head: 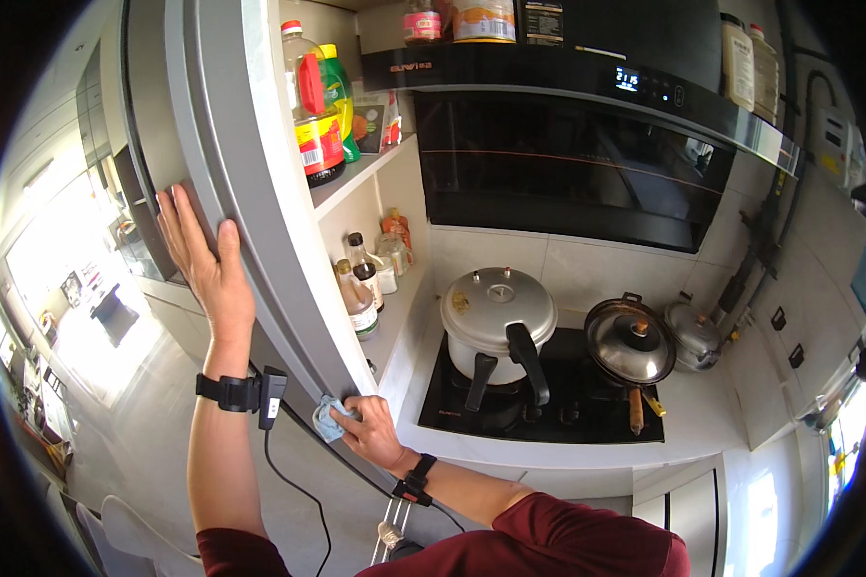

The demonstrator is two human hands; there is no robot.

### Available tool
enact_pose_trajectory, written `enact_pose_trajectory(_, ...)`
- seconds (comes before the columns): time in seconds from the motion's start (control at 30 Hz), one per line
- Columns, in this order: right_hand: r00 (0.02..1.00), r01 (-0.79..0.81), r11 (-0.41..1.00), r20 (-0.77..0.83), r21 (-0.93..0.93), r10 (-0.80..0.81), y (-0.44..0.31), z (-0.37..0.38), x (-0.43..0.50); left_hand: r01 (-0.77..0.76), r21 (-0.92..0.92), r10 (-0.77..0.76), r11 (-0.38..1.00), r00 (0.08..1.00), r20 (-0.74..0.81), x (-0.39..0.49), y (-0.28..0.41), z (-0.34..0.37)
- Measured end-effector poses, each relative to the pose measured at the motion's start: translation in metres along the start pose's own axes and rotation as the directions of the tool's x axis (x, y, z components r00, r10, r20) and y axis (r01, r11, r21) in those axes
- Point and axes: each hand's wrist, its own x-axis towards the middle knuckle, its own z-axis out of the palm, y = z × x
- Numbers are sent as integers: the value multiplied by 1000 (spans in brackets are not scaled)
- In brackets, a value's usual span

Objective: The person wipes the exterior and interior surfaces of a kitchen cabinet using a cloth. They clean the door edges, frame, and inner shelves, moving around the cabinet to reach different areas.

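Note:
My left hand [209,267] lies flat against the grey door frame [216,144], its fingers pointing up and the thumb held apart. Lower down the same frame, my right hand [377,430] grips a light blue cloth [329,418] and presses it to the frame's edge. Part of the cloth is covered by my fingers. Both wrists carry black straps; a small black device [271,398] with a cable sits on the left one. Just right of the frame stands an open white shelf unit [368,173] with bottles on it.
A large pressure cooker [501,317] and a lidded wok [631,346] stand on the black glass hob [570,425], handles towards me. Behind them is a black range hood [563,166]. A big sauce bottle [316,144] and smaller bottles [359,303] fill the shelves. A lidded pot [693,335] is at the right.

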Motion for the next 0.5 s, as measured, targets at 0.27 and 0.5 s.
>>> enact_pose_trajectory(0.27,999,-31,999,36,17,31,2,-1,-11,3,-4,-3,1000,1000,-1,2,2,0)
enact_pose_trajectory(0.5,999,-23,1000,45,20,22,2,-3,-11,13,18,-14,1000,1000,6,1,4,-2)
